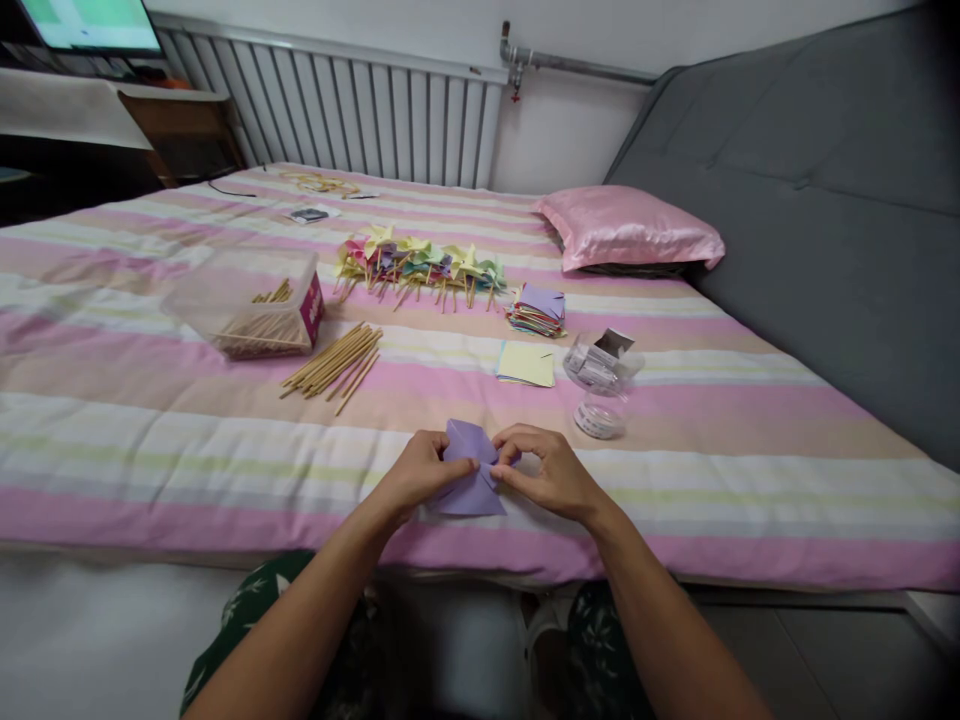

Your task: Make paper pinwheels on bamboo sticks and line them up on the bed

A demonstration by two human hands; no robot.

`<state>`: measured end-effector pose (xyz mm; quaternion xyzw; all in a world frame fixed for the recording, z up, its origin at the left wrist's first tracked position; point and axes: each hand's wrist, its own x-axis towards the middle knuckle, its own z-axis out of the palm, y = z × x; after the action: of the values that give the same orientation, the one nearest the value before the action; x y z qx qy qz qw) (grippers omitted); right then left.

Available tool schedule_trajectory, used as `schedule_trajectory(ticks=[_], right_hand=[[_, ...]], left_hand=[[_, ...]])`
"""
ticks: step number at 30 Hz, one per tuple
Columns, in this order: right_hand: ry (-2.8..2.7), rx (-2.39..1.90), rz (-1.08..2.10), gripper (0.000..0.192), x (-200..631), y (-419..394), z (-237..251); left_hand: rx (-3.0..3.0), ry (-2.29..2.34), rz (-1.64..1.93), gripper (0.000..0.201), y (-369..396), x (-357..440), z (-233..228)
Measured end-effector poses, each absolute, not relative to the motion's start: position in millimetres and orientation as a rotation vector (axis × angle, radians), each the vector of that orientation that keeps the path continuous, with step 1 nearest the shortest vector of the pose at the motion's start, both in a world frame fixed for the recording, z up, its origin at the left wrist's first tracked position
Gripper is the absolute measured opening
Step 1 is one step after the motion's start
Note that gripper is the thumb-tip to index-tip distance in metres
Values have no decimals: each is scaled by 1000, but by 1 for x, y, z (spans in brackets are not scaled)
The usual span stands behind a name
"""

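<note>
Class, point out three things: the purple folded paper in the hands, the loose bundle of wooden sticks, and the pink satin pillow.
purple folded paper (471,490), head view, lower flap.
loose bundle of wooden sticks (334,362), head view, middle.
pink satin pillow (626,225), head view, top surface.

Both bare forearms are reaching forward and angling inward, bringing the hands close together. The left hand (421,472) is curling knuckles-up with its fingertips pinching, while the right hand (546,470) is pinching likewise opposite.

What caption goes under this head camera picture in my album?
Both hands, left hand and right hand, pinch a purple paper on a striped bed.
</note>
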<state>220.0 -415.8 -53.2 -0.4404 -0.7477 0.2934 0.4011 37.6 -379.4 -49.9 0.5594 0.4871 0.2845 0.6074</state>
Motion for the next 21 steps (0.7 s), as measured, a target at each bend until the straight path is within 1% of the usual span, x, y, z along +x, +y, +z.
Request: schedule_trajectory(ticks=[5,11,21], right_hand=[[-1904,-1113,743,12,221,-415,-55],[-1926,-1109,740,12,222,-415,-57],[-1965,-1148,682,13,221,-415,-59]], left_hand=[[1319,1136,658,21,-379,37,-50],[1334,1146,586,21,-379,36,-49],[1328,1090,604,22,-378,37,-53]])
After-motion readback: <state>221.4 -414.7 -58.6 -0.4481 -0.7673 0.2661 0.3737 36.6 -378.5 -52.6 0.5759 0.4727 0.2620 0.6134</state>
